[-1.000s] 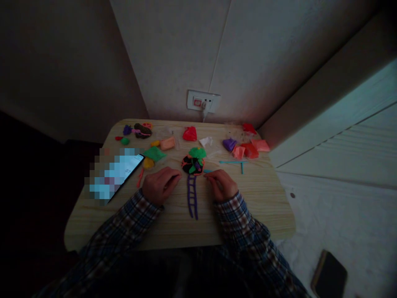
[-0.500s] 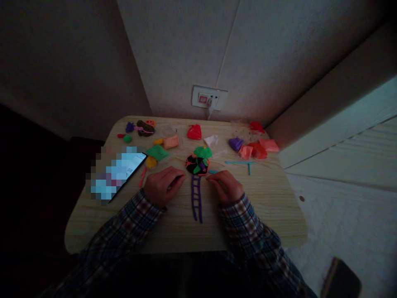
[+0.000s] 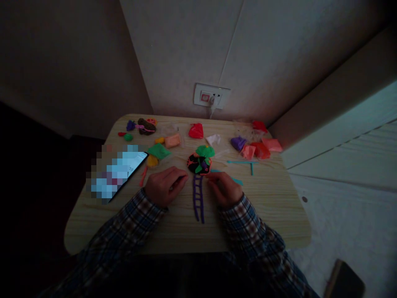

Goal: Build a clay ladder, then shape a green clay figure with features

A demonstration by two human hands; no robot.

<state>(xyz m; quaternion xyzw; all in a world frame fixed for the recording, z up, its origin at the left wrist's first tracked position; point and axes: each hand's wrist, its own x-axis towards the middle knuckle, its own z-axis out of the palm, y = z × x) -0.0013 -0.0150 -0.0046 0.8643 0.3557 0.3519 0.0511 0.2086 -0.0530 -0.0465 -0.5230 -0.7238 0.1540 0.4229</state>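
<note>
At the middle of the table lies a black rounded modelling-clay piece [image 3: 194, 166], decorated with green leaf shapes [image 3: 204, 151], pink lines and a purple bit. A purple clay ladder [image 3: 198, 201] runs from its lower edge toward me. My left hand [image 3: 163, 187] rests on the table left of the black piece, thumb and fingertips pinched together; whatever they hold is too small to make out. My right hand [image 3: 226, 188] is also pinched, its fingertips at the piece's lower right edge beside the ladder top. Whether they grip anything is hidden.
A lit phone [image 3: 122, 176] lies at the left. Clay packets in red [image 3: 196, 130], green [image 3: 159, 151] and purple [image 3: 238, 143] sit along the back. Teal tools [image 3: 242, 162] lie at the right, one partly behind my right hand. A wall socket [image 3: 211, 96] holds a plug.
The view has shifted slightly, so the table's things appear a little further right. More of the teal tool shows behind my right hand. Both hands keep their pinched shape.
</note>
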